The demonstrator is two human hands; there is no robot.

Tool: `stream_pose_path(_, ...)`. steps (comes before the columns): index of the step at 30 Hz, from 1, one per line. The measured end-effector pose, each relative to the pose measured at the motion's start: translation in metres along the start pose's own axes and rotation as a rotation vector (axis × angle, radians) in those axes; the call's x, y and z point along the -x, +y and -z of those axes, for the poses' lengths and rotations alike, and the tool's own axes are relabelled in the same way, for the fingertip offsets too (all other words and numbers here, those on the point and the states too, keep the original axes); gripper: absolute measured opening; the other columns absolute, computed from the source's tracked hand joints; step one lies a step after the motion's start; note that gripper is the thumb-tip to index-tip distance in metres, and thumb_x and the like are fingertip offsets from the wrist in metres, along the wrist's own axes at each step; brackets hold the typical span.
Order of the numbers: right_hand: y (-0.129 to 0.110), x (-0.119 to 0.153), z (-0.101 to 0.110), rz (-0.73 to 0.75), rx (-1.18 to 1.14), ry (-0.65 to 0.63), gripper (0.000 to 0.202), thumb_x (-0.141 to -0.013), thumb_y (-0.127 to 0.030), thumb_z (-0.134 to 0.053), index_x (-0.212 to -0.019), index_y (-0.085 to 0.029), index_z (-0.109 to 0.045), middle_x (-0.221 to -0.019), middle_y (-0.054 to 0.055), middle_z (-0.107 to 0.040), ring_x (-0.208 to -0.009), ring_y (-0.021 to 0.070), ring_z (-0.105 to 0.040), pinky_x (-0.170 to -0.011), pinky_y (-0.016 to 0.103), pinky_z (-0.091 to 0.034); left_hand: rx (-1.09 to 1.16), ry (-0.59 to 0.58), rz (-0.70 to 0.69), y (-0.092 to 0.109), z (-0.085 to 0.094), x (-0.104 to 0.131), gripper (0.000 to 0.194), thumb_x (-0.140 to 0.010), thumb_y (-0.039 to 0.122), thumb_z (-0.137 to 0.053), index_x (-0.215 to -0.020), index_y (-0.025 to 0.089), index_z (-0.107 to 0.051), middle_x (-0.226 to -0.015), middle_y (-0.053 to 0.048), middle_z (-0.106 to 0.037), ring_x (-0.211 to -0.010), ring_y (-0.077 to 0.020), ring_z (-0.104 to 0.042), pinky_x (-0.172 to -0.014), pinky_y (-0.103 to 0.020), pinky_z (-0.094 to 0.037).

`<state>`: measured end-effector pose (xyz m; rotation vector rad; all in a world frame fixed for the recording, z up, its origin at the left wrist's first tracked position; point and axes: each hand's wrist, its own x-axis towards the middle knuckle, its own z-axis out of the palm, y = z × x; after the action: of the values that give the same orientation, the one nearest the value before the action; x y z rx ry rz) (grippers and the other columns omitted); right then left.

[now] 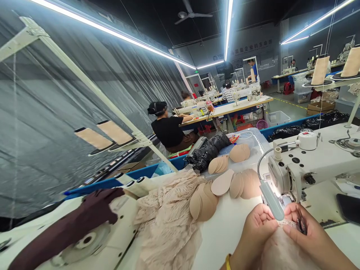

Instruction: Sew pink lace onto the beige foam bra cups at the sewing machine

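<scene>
Close together under the lit sewing machine (pixel 287 172), both hands pinch a sheer pale beige fabric (pixel 281 247). My left hand (pixel 260 227) is closed on the fabric's left side, with thumb against fingers. On the other side my right hand (pixel 308 230) is closed on the fabric too, and a dark pair of thread snips (pixel 301 222) is tucked in it. The grey-green lamp head (pixel 271 200) on a bendy neck hangs just above the fingertips and hides part of the fabric's edge.
Stacks of beige oval pads (pixel 204 202) and a heap of ruffled beige fabric (pixel 168 217) lie left of my hands. Dark maroon cloth (pixel 70 225) drapes another machine. A black phone (pixel 348 208) lies at right. Beyond, a person in black (pixel 168 129) sits at a table.
</scene>
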<state>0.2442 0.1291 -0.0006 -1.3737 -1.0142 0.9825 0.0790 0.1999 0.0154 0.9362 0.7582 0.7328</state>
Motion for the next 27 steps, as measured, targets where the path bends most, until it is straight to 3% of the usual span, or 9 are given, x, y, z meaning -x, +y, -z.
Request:
stream_pose_path(5,0.003,0.001,-0.004,-0.007,-0.071,-0.03,0.038,-0.085,-0.053,-0.076,-0.111,-0.027,-0.064,-0.085,-0.003,-0.066,-0.081,0.0226,-0.064,-0.077,0.034,-0.048,-0.032,0.026,-0.055,-0.008,0.001,-0.003,0.048,-0.059,0.044,-0.098,-0.084,0.018,-0.067,-0.075,-0.001,-0.064,-0.07,-0.0156,-0.057,-0.071,-0.027,-0.046)
stream_pose_path(11,0.001,0.002,-0.006,-0.022,-0.061,-0.012,0.037,-0.085,-0.052,-0.073,-0.11,-0.027,-0.062,-0.083,-0.003,-0.07,-0.08,0.0233,-0.065,-0.078,0.036,-0.046,-0.029,0.093,-0.074,-0.016,0.007,-0.006,0.05,-0.058,0.047,-0.098,-0.084,0.018,-0.066,-0.073,-0.001,-0.063,-0.069,-0.0155,-0.056,-0.069,-0.027,-0.047)
stream_pose_path(21,0.004,0.0,-0.003,-0.042,-0.096,-0.004,0.039,-0.084,-0.054,-0.077,-0.108,-0.027,-0.062,-0.09,0.001,-0.077,-0.089,0.0271,-0.072,-0.085,0.038,-0.052,0.119,-0.001,0.027,0.012,-0.011,0.006,0.041,-0.064,0.033,-0.096,-0.085,0.019,-0.064,-0.069,0.001,-0.065,-0.057,-0.0106,-0.047,-0.059,-0.025,-0.038)
stream_pose_path(27,0.003,0.0,-0.004,-0.04,-0.087,0.007,0.038,-0.083,-0.053,-0.076,-0.107,-0.027,-0.062,-0.085,-0.002,-0.073,-0.084,0.0249,-0.07,-0.082,0.037,-0.05,0.094,-0.016,0.015,0.008,-0.006,0.004,0.035,-0.064,0.032,-0.094,-0.083,0.017,-0.068,-0.066,0.002,-0.062,-0.058,-0.0101,-0.046,-0.061,-0.024,-0.036)
